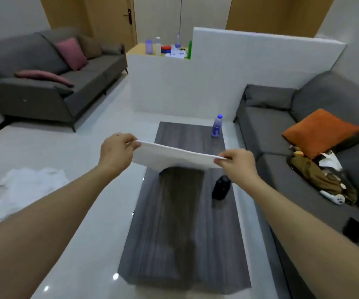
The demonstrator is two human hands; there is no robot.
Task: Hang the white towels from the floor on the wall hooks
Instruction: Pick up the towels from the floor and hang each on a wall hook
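**Q:** What are your hands doing?

**A:** My left hand [118,151] pinches one top corner of a white towel [174,157] between thumb and curled fingers. My right hand [237,162] pinches the opposite corner the same way. Both arms reach forward, and the towel is stretched nearly flat between them in the air, its top edge taut and the cloth sagging a little below.

**Q:** Where is the towel relative to everything else?

**A:** It hangs above the middle of a long dark wood-grain worktop [180,234], throwing a shadow on it. On the worktop, a small black object [220,187] sits below my right hand; the view is too blurred to name it. A clear bottle with a blue cap [217,126] stands upright at the far end.

**Q:** Any other towels?

**A:** Yes, a second white towel [27,186] lies crumpled on the pale glossy floor [62,145], left of the worktop and beside my left forearm.

**Q:** And around the room?

**A:** A grey sofa with pink cushions [44,83] stands far left. A grey sofa with an orange cushion [319,131] runs along the right. A white partition [195,83] stands beyond the worktop.
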